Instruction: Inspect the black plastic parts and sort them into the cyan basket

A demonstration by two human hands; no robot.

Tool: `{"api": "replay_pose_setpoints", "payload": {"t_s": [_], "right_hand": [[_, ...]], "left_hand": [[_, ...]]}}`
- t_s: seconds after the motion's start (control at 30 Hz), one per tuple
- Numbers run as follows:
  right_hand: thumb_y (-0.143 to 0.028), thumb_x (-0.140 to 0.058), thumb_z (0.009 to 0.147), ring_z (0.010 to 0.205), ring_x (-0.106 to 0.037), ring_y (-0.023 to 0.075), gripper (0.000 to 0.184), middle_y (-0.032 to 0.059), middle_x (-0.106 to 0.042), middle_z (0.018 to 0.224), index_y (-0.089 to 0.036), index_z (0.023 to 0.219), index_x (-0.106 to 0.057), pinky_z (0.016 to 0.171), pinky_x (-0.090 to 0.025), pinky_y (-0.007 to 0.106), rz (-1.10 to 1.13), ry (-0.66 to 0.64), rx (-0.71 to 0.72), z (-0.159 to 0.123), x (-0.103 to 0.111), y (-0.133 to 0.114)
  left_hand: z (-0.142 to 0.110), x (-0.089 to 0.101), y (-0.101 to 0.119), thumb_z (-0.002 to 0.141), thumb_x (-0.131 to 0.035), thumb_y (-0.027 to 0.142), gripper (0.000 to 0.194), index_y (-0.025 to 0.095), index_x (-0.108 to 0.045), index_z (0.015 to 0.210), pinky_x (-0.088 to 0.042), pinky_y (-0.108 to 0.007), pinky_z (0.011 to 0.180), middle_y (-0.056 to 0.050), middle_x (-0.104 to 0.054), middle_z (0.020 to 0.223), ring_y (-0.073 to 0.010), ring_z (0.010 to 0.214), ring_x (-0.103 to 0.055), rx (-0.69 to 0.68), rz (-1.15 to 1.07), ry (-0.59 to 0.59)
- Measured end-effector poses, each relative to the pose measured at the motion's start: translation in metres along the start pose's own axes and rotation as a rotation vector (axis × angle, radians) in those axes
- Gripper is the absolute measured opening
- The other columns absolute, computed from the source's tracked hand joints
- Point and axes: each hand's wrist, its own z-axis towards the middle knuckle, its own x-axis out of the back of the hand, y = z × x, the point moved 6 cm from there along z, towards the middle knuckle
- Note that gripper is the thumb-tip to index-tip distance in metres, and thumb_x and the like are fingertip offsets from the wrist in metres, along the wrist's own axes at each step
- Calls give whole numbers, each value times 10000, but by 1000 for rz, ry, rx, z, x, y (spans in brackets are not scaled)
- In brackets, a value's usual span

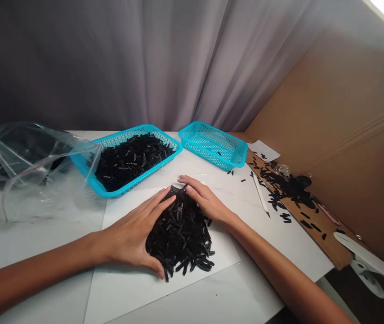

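A pile of small, narrow black pieces [183, 238], some with slots and looking like little clips, lies heaped on a white sheet [124, 292]. My left hand [134, 231] cups the pile's left side, its thumb low at the front and its fingers stretched toward the back. At the far right edge, my right hand [208, 198] rests against the heap with its fingers extended. Both hands touch the outside of the pile, and neither grips a single piece. Parts of the right fingertips are hidden behind the heap.
Behind the pile, a blue basket [109, 194] holds many more black pieces. Another blue basket [239, 157] stands right of it with a piece or two inside. A clear plastic bag [40, 171] lies left. A white pencil-like tool [260, 193] and scattered black pieces [295, 189] lie right.
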Motion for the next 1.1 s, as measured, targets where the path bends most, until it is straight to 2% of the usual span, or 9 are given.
{"api": "replay_pose_setpoints", "payload": {"t_s": [0.17, 0.3, 0.4, 0.5, 0.73, 0.8, 0.9, 1.0, 1.1], "right_hand": [[-557, -422, 1032, 1400, -509, 254, 464, 58, -590, 1475, -288, 1372, -587, 1201, -349, 512, 71, -20, -9, -15, -15, -10], [-459, -588, 983, 1354, -543, 263, 460, 70, -592, 1463, -280, 1405, -543, 1162, -400, 497, 77, 48, -61, -34, -19, -18], [-394, -667, 940, 1322, -567, 261, 444, 69, -625, 1417, -280, 1360, -577, 1144, -417, 486, 45, 72, -38, -38, -17, -22], [-364, -704, 916, 1237, -630, 258, 345, 59, -691, 1313, -281, 1246, -656, 1089, -467, 468, 8, 94, 7, -35, -9, -26], [-257, -665, 942, 1064, -698, 233, 171, 27, -763, 1107, -288, 1101, -719, 960, -543, 432, -100, 57, 89, -32, 3, -37], [-245, -665, 947, 1080, -683, 236, 165, 43, -759, 1114, -267, 1100, -724, 966, -536, 433, -160, 17, 108, -30, 6, -45], [-246, -708, 924, 1188, -615, 262, 198, 92, -710, 1232, -222, 1120, -731, 1025, -491, 441, -276, -115, 151, -24, 10, -61], [-297, -764, 885, 1144, -602, 266, 317, 89, -715, 1186, -204, 1183, -708, 982, -496, 416, -315, -251, 194, -15, 8, -76], [-323, -815, 837, 1042, -631, 248, 335, 72, -738, 1085, -190, 1130, -718, 901, -503, 372, -293, -302, 208, -9, 1, -84]], "left_hand": [[1, -1, 0, 620, -793, 746, 1332, 237, -87, 1628, -256, -615, 1237, -184, -102, 1701, -436, 1550, -150, 7, 29, -7], [1, 2, 5, 711, -750, 714, 1165, 219, -191, 1605, -282, -582, 1243, -164, -222, 1678, -399, 1542, -213, -4, 55, 12], [2, 7, 8, 765, -726, 683, 1008, 225, -310, 1560, -328, -572, 1223, -153, -326, 1638, -375, 1512, -300, -10, 47, 48], [3, 14, 9, 807, -720, 635, 830, 246, -436, 1483, -389, -548, 1189, -131, -439, 1572, -344, 1451, -412, -4, 25, 105], [5, 25, 14, 832, -739, 557, 589, 248, -610, 1316, -485, -488, 1093, -98, -600, 1428, -308, 1305, -562, -2, 37, 139], [5, 28, 16, 865, -726, 503, 472, 237, -656, 1248, -506, -454, 1058, -87, -653, 1358, -287, 1248, -602, -10, 22, 159], [7, 33, 19, 903, -712, 396, 312, 229, -702, 1166, -526, -386, 999, -59, -721, 1227, -237, 1148, -650, -25, -33, 188], [11, 37, 22, 902, -721, 325, 203, 227, -740, 1079, -531, -335, 939, -31, -758, 1114, -206, 1056, -677, -30, -82, 194], [15, 44, 24, 904, -706, 257, 103, 228, -768, 981, -535, -295, 835, -8, -777, 985, -183, 934, -699, 7, -94, 208]]}}
